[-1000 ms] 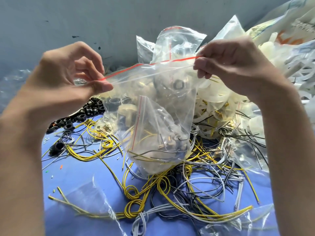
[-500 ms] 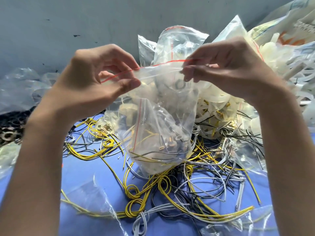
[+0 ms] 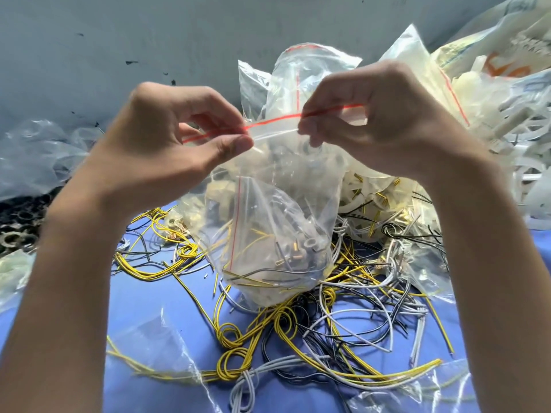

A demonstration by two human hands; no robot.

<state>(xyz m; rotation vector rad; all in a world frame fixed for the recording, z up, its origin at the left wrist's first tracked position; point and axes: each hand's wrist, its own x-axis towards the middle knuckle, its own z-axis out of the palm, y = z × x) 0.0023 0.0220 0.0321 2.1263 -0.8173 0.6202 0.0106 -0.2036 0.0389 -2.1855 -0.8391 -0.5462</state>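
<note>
I hold up a clear zip bag [image 3: 277, 228] with a red strip along its seal, above the blue table. Inside it lie small metal parts, short wires and a smaller zip bag. My left hand [image 3: 167, 144] pinches the seal between thumb and forefinger on the left. My right hand [image 3: 378, 120] pinches the same seal on the right, a short gap from the left fingertips. The bag's bottom hangs close over the wire pile.
Yellow, grey and black wires [image 3: 298, 329] tangle across the blue table [image 3: 167, 308]. More clear bags with pale plastic parts [image 3: 492, 108] pile up at the back right. Dark ring parts [image 3: 21, 225] lie at the left. A grey wall [image 3: 119, 34] stands behind.
Both hands have slid inward along the seal toward each other; the left hand travelled furthest to the right. The bag stays hanging in the same place.
</note>
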